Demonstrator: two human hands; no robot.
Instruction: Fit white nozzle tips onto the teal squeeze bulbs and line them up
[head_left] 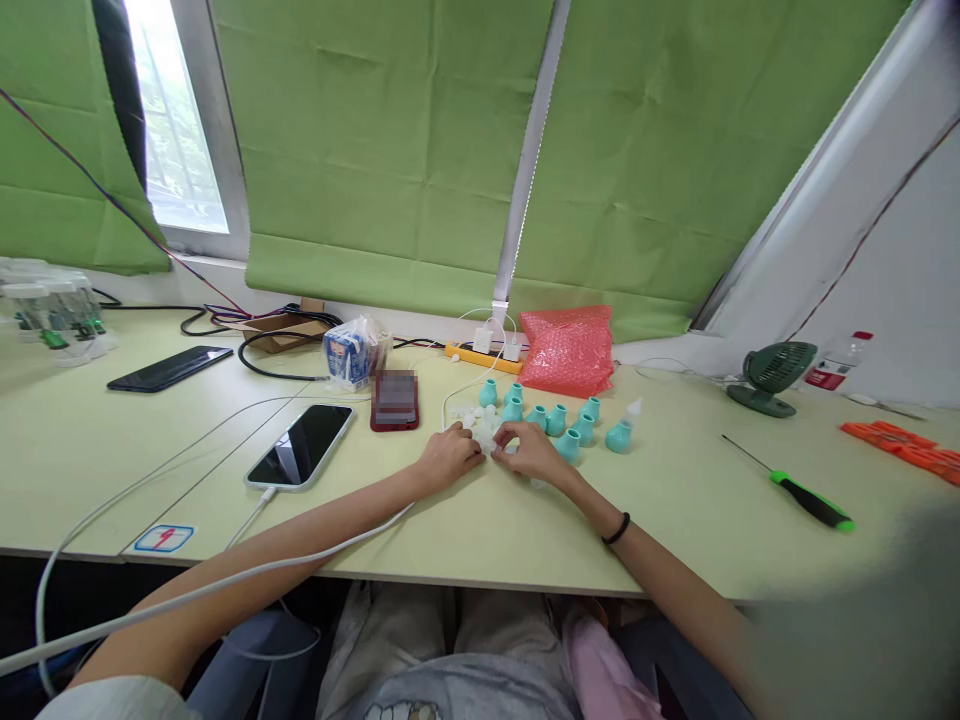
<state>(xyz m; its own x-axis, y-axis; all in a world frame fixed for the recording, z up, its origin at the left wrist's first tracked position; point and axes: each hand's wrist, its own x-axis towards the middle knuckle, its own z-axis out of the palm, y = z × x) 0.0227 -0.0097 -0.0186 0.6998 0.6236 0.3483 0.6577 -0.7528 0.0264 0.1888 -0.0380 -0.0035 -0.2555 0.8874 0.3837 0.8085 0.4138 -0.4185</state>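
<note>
My left hand point(448, 457) and my right hand point(529, 450) meet on the pale green table point(675, 520), fingers curled round small white plastic pieces point(489, 441) between them. More white pieces point(466, 412) lie just beyond the fingertips. Several teal rubber bulbs point(556, 420) stand in a cluster right behind my right hand; one teal bulb with a white tip point(622, 432) stands at the cluster's right end. A black band circles my right wrist.
A phone on a white cable point(301, 446) lies left of my hands, a red phone point(394, 400) behind it, a black phone point(169, 368) far left. Red bubble wrap point(568, 350), a yellow power strip point(484, 356), a green-handled screwdriver point(802, 494), a small fan point(772, 376) and orange parts point(904, 446) sit around.
</note>
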